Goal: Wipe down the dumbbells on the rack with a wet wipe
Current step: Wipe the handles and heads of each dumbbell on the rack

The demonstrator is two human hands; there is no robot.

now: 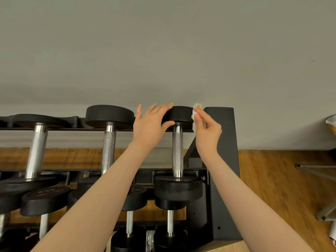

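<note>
Steadying the far head of the rightmost black round-headed dumbbell with knurled steel handle (177, 151), the left hand (151, 124) curls round its 9 o'clock edge while the right hand (207, 130) pinches the crumpled white wet wipe (195, 115) against its 3 o'clock edge, at the top right of the black steel rack (222, 142). Risk: a hard push could roll the dumbbell on its rail, or the small wipe could slip from the pinch and drop behind the rack.

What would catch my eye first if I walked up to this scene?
Two bare arms reach to the rightmost dumbbell on the rack's top shelf. The left hand steadies its far head while the right hand pinches a crumpled white wet wipe against that head's right side.
</note>
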